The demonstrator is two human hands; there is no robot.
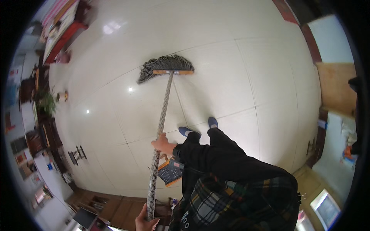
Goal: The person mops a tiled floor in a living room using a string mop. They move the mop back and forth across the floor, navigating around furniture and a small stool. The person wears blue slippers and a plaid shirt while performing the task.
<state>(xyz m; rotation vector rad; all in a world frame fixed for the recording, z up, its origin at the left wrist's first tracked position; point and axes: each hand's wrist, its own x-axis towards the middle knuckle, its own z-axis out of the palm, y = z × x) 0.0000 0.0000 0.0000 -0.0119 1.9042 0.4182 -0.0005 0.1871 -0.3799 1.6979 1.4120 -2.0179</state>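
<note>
A mop with a dark grey yarn head (165, 64) lies spread on the pale tiled floor ahead of me. Its wooden bar (181, 72) joins a long handle (165, 104) with a mottled black-and-white pattern, which slants down toward me. Partway along the handle, my right hand (163, 144) is closed around it, the black sleeve reaching across from the right. Lower down, at the handle's near end, my left hand (145, 220) grips it, partly cut off by the picture's lower edge. My feet in blue shoes (189, 131) stand behind the mop head.
Beside my legs stands a dark slatted piece with an orange frame (169, 173). A small dark stool (77, 154) and a potted plant (48, 103) are at the left. A red-edged bed or bench (63, 40) sits far left. Wooden cabinet (127, 211) behind; wooden panel (335, 86) right.
</note>
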